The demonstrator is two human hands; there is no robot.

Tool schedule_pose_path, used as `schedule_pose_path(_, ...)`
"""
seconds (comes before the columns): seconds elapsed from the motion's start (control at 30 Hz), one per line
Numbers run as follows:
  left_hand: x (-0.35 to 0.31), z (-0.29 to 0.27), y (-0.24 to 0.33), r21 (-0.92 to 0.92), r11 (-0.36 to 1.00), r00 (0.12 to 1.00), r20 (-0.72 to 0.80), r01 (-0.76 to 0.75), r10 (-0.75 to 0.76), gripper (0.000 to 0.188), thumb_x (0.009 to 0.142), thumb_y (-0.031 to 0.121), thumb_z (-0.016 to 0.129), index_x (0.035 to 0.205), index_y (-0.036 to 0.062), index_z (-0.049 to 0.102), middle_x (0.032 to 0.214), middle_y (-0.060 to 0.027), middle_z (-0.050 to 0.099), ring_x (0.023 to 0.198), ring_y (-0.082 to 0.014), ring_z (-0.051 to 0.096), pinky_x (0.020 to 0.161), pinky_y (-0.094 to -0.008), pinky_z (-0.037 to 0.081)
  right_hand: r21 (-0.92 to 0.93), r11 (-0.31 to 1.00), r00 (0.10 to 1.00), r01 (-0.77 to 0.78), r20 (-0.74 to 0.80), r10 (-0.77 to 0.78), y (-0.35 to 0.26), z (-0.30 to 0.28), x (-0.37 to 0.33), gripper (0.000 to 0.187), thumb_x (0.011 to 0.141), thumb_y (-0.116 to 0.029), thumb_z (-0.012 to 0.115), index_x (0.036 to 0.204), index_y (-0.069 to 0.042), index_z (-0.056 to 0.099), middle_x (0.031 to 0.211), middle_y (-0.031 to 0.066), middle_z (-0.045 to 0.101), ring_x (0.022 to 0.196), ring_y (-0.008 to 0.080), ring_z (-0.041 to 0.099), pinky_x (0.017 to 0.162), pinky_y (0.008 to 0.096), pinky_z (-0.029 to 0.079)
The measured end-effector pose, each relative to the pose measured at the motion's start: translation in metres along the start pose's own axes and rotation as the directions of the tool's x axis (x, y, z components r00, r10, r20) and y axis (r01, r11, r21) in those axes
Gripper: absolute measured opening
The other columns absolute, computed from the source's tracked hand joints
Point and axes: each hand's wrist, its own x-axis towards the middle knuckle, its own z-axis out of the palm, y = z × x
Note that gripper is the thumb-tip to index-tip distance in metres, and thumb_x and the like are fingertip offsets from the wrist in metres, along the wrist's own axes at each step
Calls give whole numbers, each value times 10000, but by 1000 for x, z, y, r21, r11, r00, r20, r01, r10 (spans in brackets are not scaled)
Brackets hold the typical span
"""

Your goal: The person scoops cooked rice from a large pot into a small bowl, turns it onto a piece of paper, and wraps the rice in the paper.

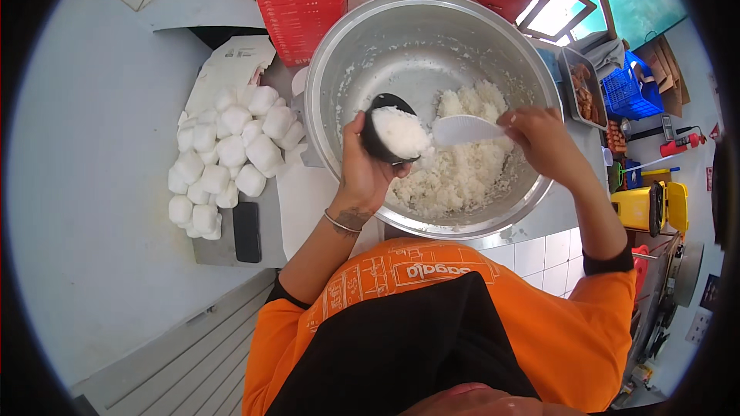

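Note:
In my left hand point(364, 166) is a small black bowl point(375, 143), tilted and filled with white rice point(401, 132). The fingers wrap round the bowl's side and underside. My right hand point(539, 139) grips the handle of a white rice paddle point(465, 130), whose blade points left toward the bowl. Both hands are over a large round metal pot point(432, 1). Cooked rice point(462, 177) lies heaped on the right and near side of its inside, with loose grains stuck to the wall. The paddle's blade is above this heap, close to the bowl's rice.
Left of the pot, several white wrapped bundles point(231, 145) are piled beside a black phone point(247, 231). A stack of red boxes point(301, 8) stands behind them. To the right are a metal tray point(583, 86) of brown food, a blue basket point(632, 92) and a yellow bin point(638, 208).

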Motion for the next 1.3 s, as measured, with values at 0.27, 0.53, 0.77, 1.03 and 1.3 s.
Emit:
schedule_pose_path(0.27, 0, -8, 1, -135, 982, 991, -32, -132, 128, 557, 953, 611, 351, 1198, 155, 559, 1104, -50, 670, 900, -190, 653, 567, -324, 450, -489, 866, 977, 103, -116, -182, 22, 102, 104, 180, 875, -285, 659, 984, -157, 724, 904, 35, 657, 1035, 235, 568, 905, 470, 352)
schedule_pose_path(0.53, 0, -9, 3, -140, 984, 994, -38, -107, 102, 568, 953, 617, 353, 1194, 148, 565, 1071, -59, 678, 860, -176, 654, 558, -308, 446, -277, 855, 862, 438, 398, -313, -6, 141, 143, 231, 856, -361, 664, 960, -170, 742, 882, 34, 669, 1082, 236, 535, 939, 525, 323)
schedule_pose_path(0.77, 0, -3, 8, -121, 985, 991, -75, -122, 113, 587, 952, 624, 358, 1168, 120, 567, 1026, -69, 680, 821, -170, 648, 533, -291, 438, -27, 825, 725, 565, 494, -480, -25, 133, 96, 203, 856, -355, 666, 898, -178, 758, 836, 32, 674, 1054, 229, 523, 934, 507, 309)
schedule_pose_path(1.03, 1, -11, 4, -110, 992, 996, 61, -63, 70, 585, 945, 603, 372, 1217, 116, 549, 1067, -78, 665, 824, -194, 628, 573, -302, 443, 158, 949, 870, 273, 381, -314, 15, 79, 68, 212, 874, -350, 676, 872, -150, 744, 819, 21, 687, 962, 225, 530, 887, 444, 299)
schedule_pose_path(1.3, 4, -13, -10, 258, 966, 992, 106, 34, -63, 481, 957, 461, 487, 1249, 78, 498, 1085, -86, 638, 839, -209, 638, 587, -317, 478, -180, 975, 978, -131, -185, 97, -26, 7, 4, 149, 892, -241, 634, 869, -133, 734, 834, 30, 696, 883, 218, 601, 823, 420, 367)
